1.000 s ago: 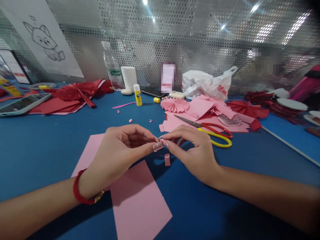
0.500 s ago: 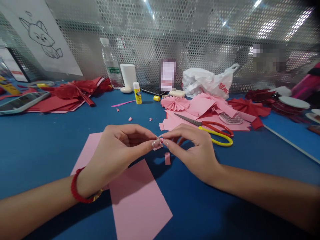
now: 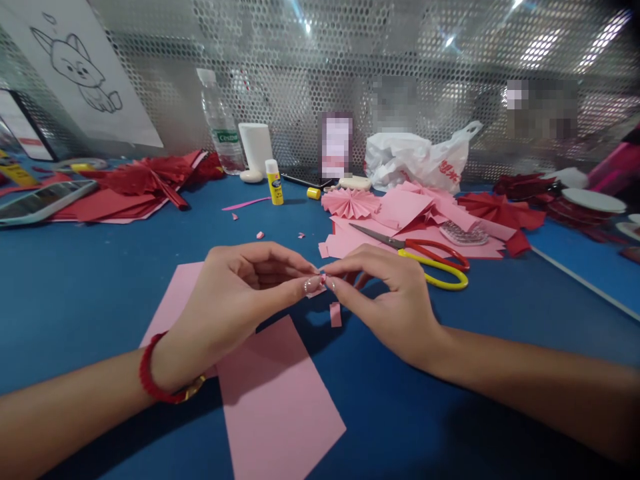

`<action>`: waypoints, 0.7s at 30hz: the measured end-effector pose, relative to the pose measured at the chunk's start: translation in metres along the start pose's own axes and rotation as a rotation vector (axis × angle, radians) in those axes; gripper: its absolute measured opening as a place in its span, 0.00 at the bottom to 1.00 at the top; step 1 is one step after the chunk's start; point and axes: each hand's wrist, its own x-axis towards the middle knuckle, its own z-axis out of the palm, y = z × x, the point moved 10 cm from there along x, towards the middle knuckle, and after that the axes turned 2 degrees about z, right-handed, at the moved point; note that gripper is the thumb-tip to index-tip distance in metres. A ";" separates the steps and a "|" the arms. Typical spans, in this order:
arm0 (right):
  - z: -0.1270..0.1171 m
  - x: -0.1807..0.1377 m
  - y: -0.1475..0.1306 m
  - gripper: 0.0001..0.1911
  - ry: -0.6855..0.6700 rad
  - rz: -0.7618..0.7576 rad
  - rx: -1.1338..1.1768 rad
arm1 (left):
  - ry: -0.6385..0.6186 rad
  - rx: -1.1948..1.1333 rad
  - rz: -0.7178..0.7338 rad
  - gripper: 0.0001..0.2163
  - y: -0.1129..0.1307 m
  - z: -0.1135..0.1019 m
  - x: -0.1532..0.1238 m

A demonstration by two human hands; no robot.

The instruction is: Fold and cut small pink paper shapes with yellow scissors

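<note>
Between the fingertips of both hands is a tiny piece of pink paper (image 3: pixel 317 291), mostly covered by the fingers. My left hand (image 3: pixel 245 287) pinches it from the left, thumb against forefinger, and wears a red bracelet at the wrist. From the right, my right hand (image 3: pixel 383 287) pinches the same piece, its thumb and forefinger touching the left fingertips. Just below them a small pink paper strip (image 3: pixel 335 315) lies on the blue table. Pink paper sheets (image 3: pixel 280 400) spread beneath and in front of my left hand.
Scissors (image 3: pixel 407 245) with red and yellow handles rest by a pile of pink paper (image 3: pixel 405 210). Behind stand a glue stick (image 3: pixel 275 182), its yellow cap (image 3: pixel 313 193), a water bottle (image 3: pixel 223 133) and a white plastic bag (image 3: pixel 415 160). Red paper (image 3: pixel 110 201) lies at left.
Both hands keep almost the same pinch on the small pink paper piece. The view has shifted very slightly; nothing on the table has visibly moved.
</note>
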 end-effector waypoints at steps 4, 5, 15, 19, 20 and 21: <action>0.000 0.001 0.000 0.07 0.002 -0.011 -0.016 | -0.003 -0.007 -0.007 0.06 0.000 0.002 0.000; 0.000 0.001 0.000 0.07 0.002 -0.013 -0.019 | -0.002 -0.014 -0.008 0.06 0.000 0.002 0.000; -0.001 0.001 -0.002 0.08 0.005 -0.037 -0.029 | -0.021 -0.020 -0.001 0.05 -0.002 0.002 0.001; -0.002 0.001 -0.004 0.07 0.015 -0.067 -0.033 | -0.038 -0.012 -0.009 0.04 -0.002 0.003 0.001; -0.002 0.001 -0.004 0.07 0.017 -0.067 -0.033 | -0.039 -0.013 -0.010 0.04 -0.002 0.003 0.001; -0.003 0.000 -0.004 0.07 0.020 -0.066 -0.033 | -0.039 -0.014 -0.010 0.04 -0.002 0.004 0.001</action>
